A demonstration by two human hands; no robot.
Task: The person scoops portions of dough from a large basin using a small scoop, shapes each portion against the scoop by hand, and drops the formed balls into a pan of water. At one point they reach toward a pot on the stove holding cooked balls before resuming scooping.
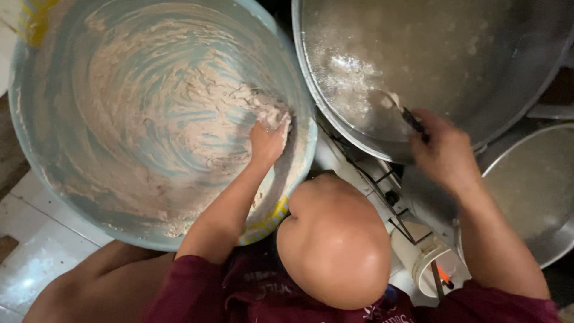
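My left hand (267, 142) reaches into a large pale blue basin (36, 149) and presses its fingers into a lump of whitish dough or batter (197, 113) smeared across the basin's inner wall. My right hand (445, 154) is closed on the dark handle of a metal spoon (402, 107). The spoon's tip dips into bubbling liquid (353, 78) in a big metal wok (478, 54).
A second metal pan (532, 191) sits at the right edge. A stove frame (382, 179) lies under the wok, with a white cylinder (427, 263) showing a small orange glow below it. White floor tiles (36, 251) show at lower left. A head and maroon shirt fill the lower middle.
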